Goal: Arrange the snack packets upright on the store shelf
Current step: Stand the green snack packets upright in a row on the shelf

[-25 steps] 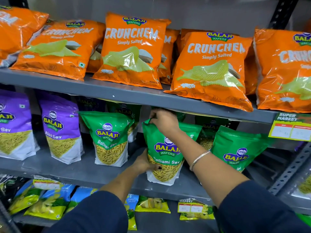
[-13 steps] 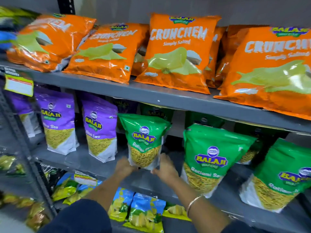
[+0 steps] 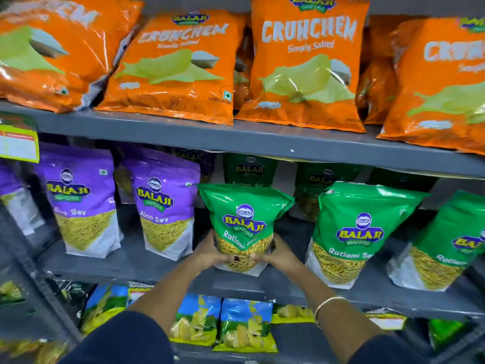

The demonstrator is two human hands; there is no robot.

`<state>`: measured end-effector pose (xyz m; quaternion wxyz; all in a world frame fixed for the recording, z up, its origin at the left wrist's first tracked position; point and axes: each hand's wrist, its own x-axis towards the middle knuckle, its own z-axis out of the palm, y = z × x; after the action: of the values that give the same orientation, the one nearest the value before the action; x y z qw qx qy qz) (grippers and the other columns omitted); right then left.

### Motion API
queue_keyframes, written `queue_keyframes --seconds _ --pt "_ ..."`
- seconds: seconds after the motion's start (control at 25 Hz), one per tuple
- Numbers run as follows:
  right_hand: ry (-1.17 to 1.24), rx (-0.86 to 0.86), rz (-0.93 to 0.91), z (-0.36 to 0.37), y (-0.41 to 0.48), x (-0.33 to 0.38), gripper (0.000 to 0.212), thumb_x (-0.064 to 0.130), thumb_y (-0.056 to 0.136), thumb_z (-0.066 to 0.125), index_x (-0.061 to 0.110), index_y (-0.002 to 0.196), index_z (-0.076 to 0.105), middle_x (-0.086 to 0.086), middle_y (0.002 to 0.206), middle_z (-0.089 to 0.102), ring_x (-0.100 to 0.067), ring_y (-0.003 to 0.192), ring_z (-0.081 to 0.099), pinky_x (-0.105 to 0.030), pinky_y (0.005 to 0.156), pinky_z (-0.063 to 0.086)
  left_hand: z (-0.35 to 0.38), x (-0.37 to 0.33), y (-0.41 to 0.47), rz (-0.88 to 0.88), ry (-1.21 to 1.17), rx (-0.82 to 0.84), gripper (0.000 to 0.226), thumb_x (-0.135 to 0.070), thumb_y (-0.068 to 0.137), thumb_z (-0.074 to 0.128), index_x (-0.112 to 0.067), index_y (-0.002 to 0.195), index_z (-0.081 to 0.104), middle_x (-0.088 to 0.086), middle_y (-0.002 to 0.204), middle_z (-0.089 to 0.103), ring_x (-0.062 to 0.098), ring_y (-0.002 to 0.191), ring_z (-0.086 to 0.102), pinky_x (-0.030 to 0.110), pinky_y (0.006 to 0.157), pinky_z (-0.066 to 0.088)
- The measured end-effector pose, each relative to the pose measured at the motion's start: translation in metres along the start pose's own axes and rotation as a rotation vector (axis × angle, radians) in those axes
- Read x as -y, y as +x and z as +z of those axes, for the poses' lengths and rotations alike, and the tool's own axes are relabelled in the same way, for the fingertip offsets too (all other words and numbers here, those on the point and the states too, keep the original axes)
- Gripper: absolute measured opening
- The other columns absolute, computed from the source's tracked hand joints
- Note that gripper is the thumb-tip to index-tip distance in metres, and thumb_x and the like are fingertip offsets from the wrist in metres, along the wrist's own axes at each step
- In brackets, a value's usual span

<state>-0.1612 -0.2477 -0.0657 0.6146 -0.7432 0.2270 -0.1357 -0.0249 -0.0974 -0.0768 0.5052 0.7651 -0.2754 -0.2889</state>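
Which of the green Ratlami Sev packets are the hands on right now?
The leftmost front-row green Ratlami Sev packet, beside the purple Aloo Sev packet. Left hand and right hand clasp its base; the others stand untouched.

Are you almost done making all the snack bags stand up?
Partly. On the middle shelf two purple Aloo Sev packets and the green packets to the right already stand upright. The left hand and right hand grip one green Ratlami Sev packet by its base. The orange Crunchem packets above lean crookedly, so they seem left.
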Motion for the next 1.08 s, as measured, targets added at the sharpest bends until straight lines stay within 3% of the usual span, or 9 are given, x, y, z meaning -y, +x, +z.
queue_keyframes --seconds 0.04,0.16,0.28,0.4,0.52,0.64,0.84,1.0,1.08 --pt "0.087 -0.052 -0.015 -0.004 -0.003 0.014 0.058 0.006 0.073 0.077 0.014 0.123 0.05 -0.011 0.13 0.059 -0.01 0.099 0.06 -0.011 0.073 0.053 -0.001 0.001 -0.003 0.0 0.013 -0.009 0.105 -0.018 0.049 0.086 -0.011 0.137 0.029 0.008 0.136 0.049 0.022 0.124 0.046 0.038 0.108 0.038" --pt "0.276 -0.208 -0.101 -0.016 -0.008 0.059 0.021 -0.001 0.081 0.067 0.017 0.091 0.065 -0.022 0.121 0.065 -0.023 0.097 0.063 -0.045 0.096 0.052 -0.001 -0.001 -0.008 -0.002 0.07 -0.035 0.092 -0.012 0.062 0.082 -0.012 0.138 0.03 0.009 0.138 0.049 0.024 0.126 0.046 0.039 0.108 0.038" --pt "0.27 -0.334 -0.122 -0.019 -0.015 0.07 0.023 -0.003 0.083 0.064 0.018 0.075 0.068 -0.028 0.112 0.068 -0.032 0.097 0.065 -0.055 0.097 0.049 0.003 -0.004 -0.009 0.003 0.099 -0.052 0.095 -0.022 0.06 0.084 -0.012 0.138 0.03 0.01 0.137 0.05 0.026 0.125 0.047 0.039 0.107 0.038" --pt "0.252 -0.311 -0.114 -0.014 -0.015 0.055 0.014 0.002 0.081 0.068 0.01 0.093 0.07 -0.024 0.116 0.067 -0.026 0.099 0.064 -0.044 0.093 0.054 0.0 -0.004 -0.008 -0.02 0.061 0.002 0.099 -0.023 0.056 0.085 -0.013 0.138 0.029 0.009 0.137 0.05 0.026 0.125 0.046 0.042 0.109 0.037" --pt "0.071 0.023 0.022 -0.017 -0.011 0.033 0.056 0.001 0.076 0.073 0.005 0.127 0.05 -0.009 0.122 0.063 -0.015 0.1 0.061 -0.008 0.068 0.054 0.001 -0.002 -0.005 -0.042 0.067 0.041 0.095 -0.011 0.062 0.081 -0.014 0.139 0.025 0.009 0.138 0.048 0.025 0.126 0.044 0.043 0.109 0.036" --pt "-0.084 0.135 0.114 -0.012 -0.016 0.008 0.076 0.0 0.073 0.076 0.009 0.137 0.035 0.004 0.115 0.054 -0.01 0.106 0.049 0.005 0.059 0.045 0.01 -0.001 -0.007 -0.023 0.098 -0.019 0.093 -0.015 0.061 0.082 -0.018 0.136 0.027 0.006 0.134 0.053 0.022 0.121 0.049 0.037 0.105 0.04" --pt "-0.129 -0.017 0.109 -0.012 -0.016 -0.011 0.082 0.007 0.07 0.08 0.01 0.138 0.036 -0.008 0.142 0.05 -0.02 0.127 0.047 -0.017 0.088 0.039 0.023 0.001 -0.007 0.001 0.109 -0.047 0.091 -0.023 0.061 0.082 -0.021 0.134 0.03 0.004 0.134 0.054 0.022 0.122 0.05 0.038 0.106 0.04" --pt "-0.209 -0.037 0.153 -0.011 -0.02 -0.007 0.079 0.017 0.072 0.08 0.009 0.137 0.036 -0.009 0.143 0.048 -0.024 0.131 0.045 -0.024 0.096 0.038 0.027 -0.004 -0.008 -0.018 0.139 -0.065 0.088 -0.024 0.063 0.081 -0.019 0.135 0.029 0.006 0.134 0.054 0.025 0.122 0.051 0.036 0.104 0.039" --pt "-0.374 -0.021 0.253 -0.009 -0.022 -0.002 0.072 0.025 0.075 0.078 0.004 0.131 0.038 -0.011 0.131 0.055 -0.026 0.124 0.051 -0.028 0.091 0.043 0.027 -0.003 -0.012 -0.031 0.157 -0.045 0.089 -0.024 0.066 0.079 -0.017 0.136 0.025 0.007 0.136 0.051 0.026 0.123 0.049 0.032 0.1 0.038"
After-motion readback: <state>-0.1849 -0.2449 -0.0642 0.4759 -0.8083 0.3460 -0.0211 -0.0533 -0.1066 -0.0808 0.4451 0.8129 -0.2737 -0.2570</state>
